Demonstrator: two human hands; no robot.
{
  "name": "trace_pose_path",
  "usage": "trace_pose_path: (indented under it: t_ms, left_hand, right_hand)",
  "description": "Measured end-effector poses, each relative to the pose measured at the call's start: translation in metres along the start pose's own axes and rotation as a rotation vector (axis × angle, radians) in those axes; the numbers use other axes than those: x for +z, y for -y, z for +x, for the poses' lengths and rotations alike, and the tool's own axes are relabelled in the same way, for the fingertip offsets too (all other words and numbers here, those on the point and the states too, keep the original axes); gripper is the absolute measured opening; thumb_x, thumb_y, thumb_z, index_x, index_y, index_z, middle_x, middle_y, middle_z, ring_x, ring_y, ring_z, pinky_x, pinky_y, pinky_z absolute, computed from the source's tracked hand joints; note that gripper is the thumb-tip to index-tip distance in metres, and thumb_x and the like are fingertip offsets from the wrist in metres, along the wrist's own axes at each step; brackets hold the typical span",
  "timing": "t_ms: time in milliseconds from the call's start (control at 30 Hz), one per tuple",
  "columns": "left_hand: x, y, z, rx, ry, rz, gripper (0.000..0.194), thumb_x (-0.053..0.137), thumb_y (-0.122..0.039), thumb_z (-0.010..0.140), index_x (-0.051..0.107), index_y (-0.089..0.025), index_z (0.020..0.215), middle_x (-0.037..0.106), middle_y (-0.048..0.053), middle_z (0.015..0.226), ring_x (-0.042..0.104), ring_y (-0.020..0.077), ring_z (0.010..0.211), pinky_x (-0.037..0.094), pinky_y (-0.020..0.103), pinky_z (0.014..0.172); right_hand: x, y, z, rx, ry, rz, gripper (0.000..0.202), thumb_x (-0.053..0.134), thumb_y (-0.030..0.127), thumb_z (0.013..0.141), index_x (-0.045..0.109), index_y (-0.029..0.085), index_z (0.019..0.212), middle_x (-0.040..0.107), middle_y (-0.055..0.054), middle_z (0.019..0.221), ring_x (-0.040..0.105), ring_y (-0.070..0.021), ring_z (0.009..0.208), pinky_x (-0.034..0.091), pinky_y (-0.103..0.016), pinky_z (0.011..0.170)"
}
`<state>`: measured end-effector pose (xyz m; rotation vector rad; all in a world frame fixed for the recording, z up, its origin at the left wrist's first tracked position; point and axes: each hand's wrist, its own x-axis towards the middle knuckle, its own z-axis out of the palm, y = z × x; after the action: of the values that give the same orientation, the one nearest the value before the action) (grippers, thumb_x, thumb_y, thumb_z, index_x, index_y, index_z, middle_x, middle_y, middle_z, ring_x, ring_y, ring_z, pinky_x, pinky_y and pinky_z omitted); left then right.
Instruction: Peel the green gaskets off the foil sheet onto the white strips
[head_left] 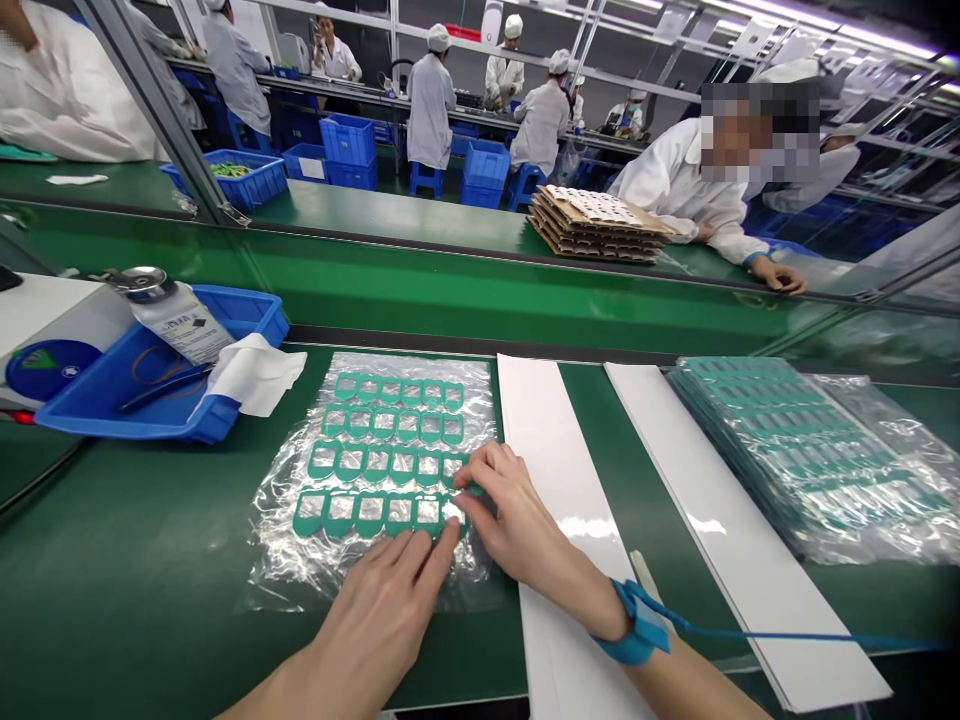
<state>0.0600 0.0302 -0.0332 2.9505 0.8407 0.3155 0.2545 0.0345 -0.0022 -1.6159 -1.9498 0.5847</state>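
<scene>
I count twenty-four green pieces (pixel 375 479) in four rows ahead of the hands. My left hand (pixel 390 595) rests fingers slightly spread; whether my right hand (pixel 510 510) pinches the corner piece, I can't tell. Two white strips (pixel 551 430) lie rightward.

Pieces (pixel 350 477) lie on plastic (pixel 289 572), right of tray (pixel 142 424).

Overhead lights (pixel 862 33) glare off the crinkled plastic (pixel 281 550).

Glossy, crinkled clear plastic sheet (pixel 281 562)
</scene>
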Motion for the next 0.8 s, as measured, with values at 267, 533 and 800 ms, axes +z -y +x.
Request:
trace_pose_path:
  t_ms: [267,533,800]
  left_hand:
    - [0.001,0.000,0.000,0.001,-0.008,0.025,0.062,0.035,0.008,0.078,0.025,-0.002,0.139,0.055,0.006,0.083,0.058,0.0209,0.070,0.054,0.035,0.060]
    - [0.002,-0.001,0.000,0.002,-0.014,0.036,0.060,0.034,0.007,0.080,0.027,-0.002,0.139,0.056,0.007,0.084,0.059,0.0213,0.072,0.054,0.036,0.063]
    - [0.004,0.000,-0.002,-0.002,-0.001,0.035,0.064,0.037,0.009,0.077,0.027,-0.001,0.139,0.057,0.008,0.088,0.058,0.0220,0.075,0.054,0.037,0.065]
  right_hand:
    - [-0.004,-0.012,-0.010,0.034,-0.044,0.101,0.018,0.048,0.007,0.093,0.057,0.021,0.090,0.053,-0.004,0.093,0.049,-0.0214,0.091,0.039,-0.039,0.081]
    - [0.004,-0.016,-0.012,0.010,-0.056,0.114,0.014,0.054,0.010,0.091,0.062,0.022,0.091,0.052,-0.004,0.090,0.050,-0.0219,0.091,0.037,-0.039,0.080]
    - [0.004,-0.016,-0.010,0.023,-0.031,0.104,0.013,0.054,0.010,0.092,0.059,0.021,0.086,0.052,-0.003,0.088,0.049,-0.0208,0.089,0.036,-0.038,0.080]
